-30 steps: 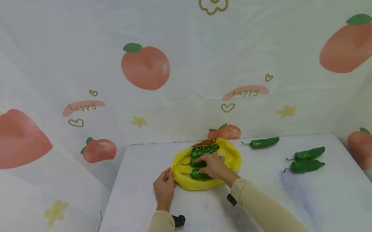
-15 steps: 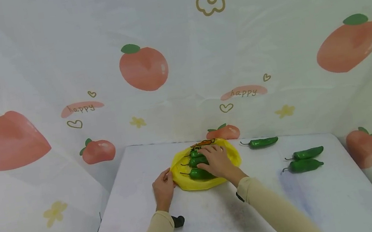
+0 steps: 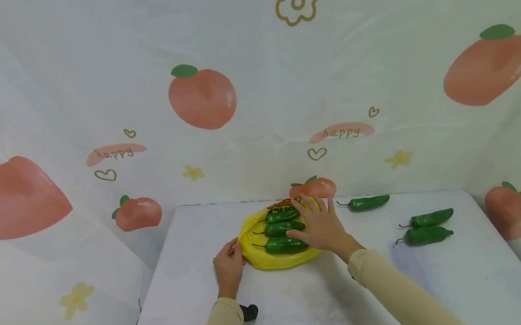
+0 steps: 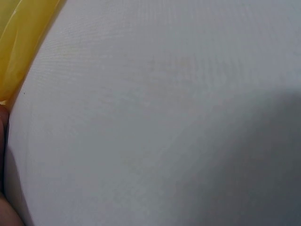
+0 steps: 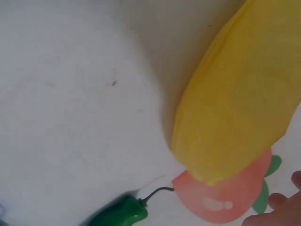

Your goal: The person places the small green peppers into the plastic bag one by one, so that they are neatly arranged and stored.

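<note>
The left hand pinches the left rim of a yellow bag holding three green peppers; the right hand, fingers spread, is over its right side. Nearer that right hand, the lone pepper lies rightward and slightly beyond on the tabletop, lengthwise sideways, stem toward the bag. The right wrist view shows the bag's outer wall, but none of its contents, which the head view reveals.

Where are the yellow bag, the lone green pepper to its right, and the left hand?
Yellow bag (image 3: 280,262), head view: front wall, nearest the person.
Lone green pepper (image 3: 370,203), head view: middle of its body.
Left hand (image 3: 228,268), head view: back of the hand.
</note>
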`<state>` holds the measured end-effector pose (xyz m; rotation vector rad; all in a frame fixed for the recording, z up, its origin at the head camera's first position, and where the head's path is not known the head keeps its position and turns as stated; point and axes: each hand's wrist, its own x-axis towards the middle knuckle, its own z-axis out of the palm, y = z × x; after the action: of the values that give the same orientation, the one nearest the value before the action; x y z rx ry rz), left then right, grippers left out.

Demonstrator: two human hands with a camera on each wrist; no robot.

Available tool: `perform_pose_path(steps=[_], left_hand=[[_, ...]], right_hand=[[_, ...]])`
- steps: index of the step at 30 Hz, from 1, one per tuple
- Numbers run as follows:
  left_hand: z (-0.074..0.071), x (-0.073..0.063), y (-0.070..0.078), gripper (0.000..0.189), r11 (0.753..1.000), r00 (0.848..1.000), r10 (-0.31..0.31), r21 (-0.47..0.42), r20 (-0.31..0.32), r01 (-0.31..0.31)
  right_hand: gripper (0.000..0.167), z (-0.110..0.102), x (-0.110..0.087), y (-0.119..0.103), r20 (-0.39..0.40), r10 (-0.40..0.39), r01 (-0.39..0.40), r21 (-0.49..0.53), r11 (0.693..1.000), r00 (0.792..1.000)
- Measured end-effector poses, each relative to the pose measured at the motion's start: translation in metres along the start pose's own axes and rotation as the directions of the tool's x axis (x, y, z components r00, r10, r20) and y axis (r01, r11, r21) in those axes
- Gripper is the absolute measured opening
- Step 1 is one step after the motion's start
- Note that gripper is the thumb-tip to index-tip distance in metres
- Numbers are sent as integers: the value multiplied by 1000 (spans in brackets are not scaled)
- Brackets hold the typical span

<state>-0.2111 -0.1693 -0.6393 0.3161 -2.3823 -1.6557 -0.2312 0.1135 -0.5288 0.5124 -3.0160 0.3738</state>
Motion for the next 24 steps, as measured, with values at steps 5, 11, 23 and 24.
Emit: perform_pose_path(steps=[5, 11, 23, 24], left_hand=[[0, -1, 2, 29, 1000, 1000, -13, -2, 4, 13], [1, -1, 1, 29, 1000, 1000, -6, -20, 13, 7], [1, 0, 0, 28, 1000, 1000, 21, -13, -16, -21], [1, -1, 1, 28, 1000, 1000, 19, -14, -18, -19]], right_hand=[[92, 4, -6, 17, -2, 20, -20, 19, 1000, 1000], [92, 5, -11, 36, 3, 61, -61, 22, 998, 998], [93, 3, -19, 66, 16, 144, -145, 30, 989, 989], [94, 3, -19, 68, 12, 150, -151, 30, 988, 989]])
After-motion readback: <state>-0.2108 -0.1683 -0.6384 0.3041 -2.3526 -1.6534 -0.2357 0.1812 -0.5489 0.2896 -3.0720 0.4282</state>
